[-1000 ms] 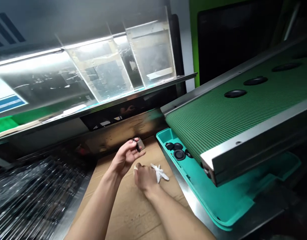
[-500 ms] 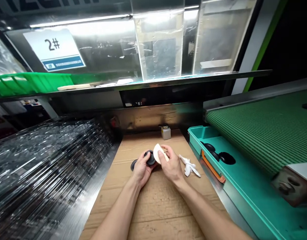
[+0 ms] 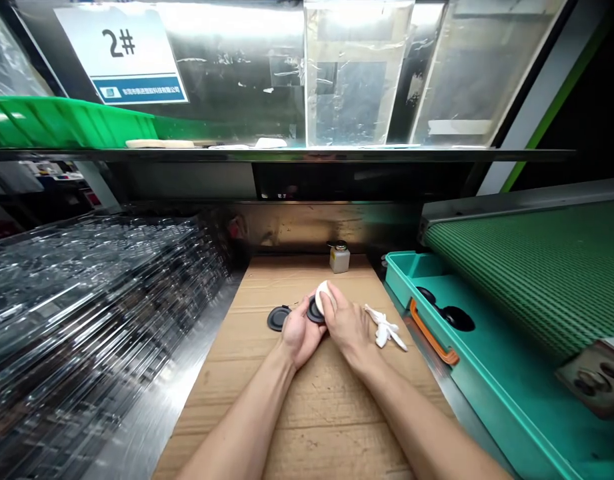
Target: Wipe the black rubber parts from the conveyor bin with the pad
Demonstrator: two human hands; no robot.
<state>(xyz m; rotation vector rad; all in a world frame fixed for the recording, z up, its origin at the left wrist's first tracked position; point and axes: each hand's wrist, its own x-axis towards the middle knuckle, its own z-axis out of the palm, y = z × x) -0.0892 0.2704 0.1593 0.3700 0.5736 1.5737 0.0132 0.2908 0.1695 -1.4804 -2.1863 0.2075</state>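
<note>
My left hand (image 3: 301,333) grips a round black rubber disc (image 3: 315,311) at the middle of the cardboard. My right hand (image 3: 349,327) holds a white pad (image 3: 323,297) pressed against that disc, and the two hands touch. Just left of my left hand, a second black disc (image 3: 279,319) lies flat on the cardboard sheet (image 3: 221,400). A crumpled white cloth (image 3: 385,331) lies beside my right hand. Beyond my hands stands a small bottle (image 3: 339,259) with a black cap.
On the right, a teal tray (image 3: 401,270) with an orange handle holds black discs (image 3: 458,319). Above it runs a green mesh conveyor belt (image 3: 531,273). A stack of transparent plastic sheets (image 3: 97,300) fills the left. A green bin (image 3: 61,123) sits on the shelf overhead.
My view has swung level and settled on the cardboard. The white pad now sits pressed on the disc in my left hand, and a second disc shows apart on the cardboard.
</note>
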